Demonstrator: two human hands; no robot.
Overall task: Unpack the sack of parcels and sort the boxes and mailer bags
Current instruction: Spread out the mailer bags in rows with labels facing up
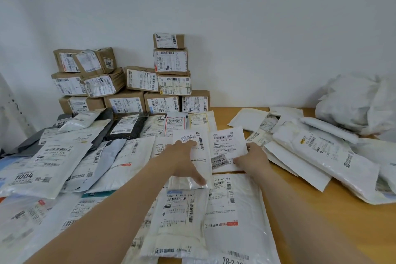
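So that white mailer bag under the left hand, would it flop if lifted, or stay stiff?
Probably floppy: the white mailer bag looks thin and creased under the left hand. Likely light too, since it lies nearly flat with little bulge. Its glossy film may slide easily over the neighbouring bags when pushed.

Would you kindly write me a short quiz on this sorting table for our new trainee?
1. True or false: the cardboard boxes are stacked against the wall.
2. What does the left hand press flat on? A) a black mailer bag B) a white mailer bag C) a box
3. Fill in: the crumpled white sack lies at the far ____ of the table.
Key: 1 true; 2 B; 3 right.
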